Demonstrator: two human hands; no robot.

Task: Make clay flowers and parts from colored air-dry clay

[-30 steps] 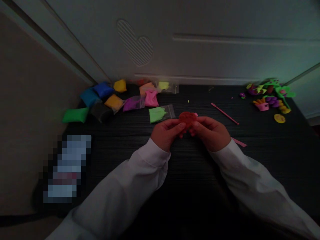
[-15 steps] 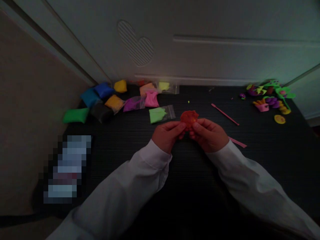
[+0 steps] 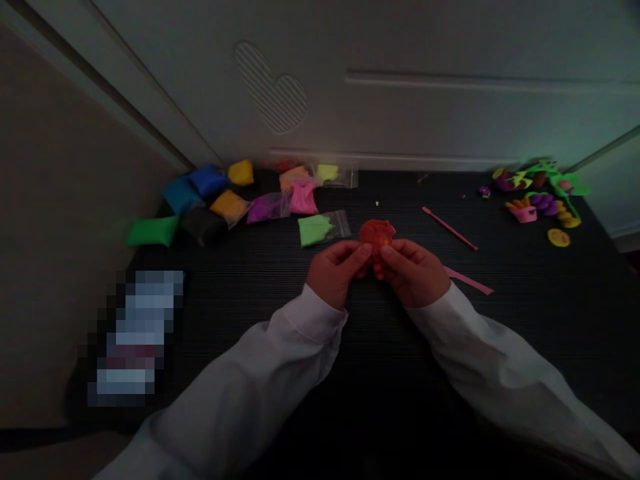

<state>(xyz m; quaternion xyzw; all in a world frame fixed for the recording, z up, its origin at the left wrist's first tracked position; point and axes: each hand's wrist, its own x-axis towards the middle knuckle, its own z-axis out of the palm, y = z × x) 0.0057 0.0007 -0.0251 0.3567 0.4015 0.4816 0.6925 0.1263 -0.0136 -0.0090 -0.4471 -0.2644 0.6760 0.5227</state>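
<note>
Looks like somebody's home to me, though I can't tell which room. Biggest giveaway is the pale panel with raised straight mouldings and a striped, raised heart decoration, way more household furniture or door than office. Right up against it there's a dark tabletop with fine ridged lines. Stuff on it is pure hobby: small bright packets of what looks like modelling clay, slim pink sticks, and a bunch of tiny colourful figures in the right-hand corner. Lighting's pretty dim too.
</note>
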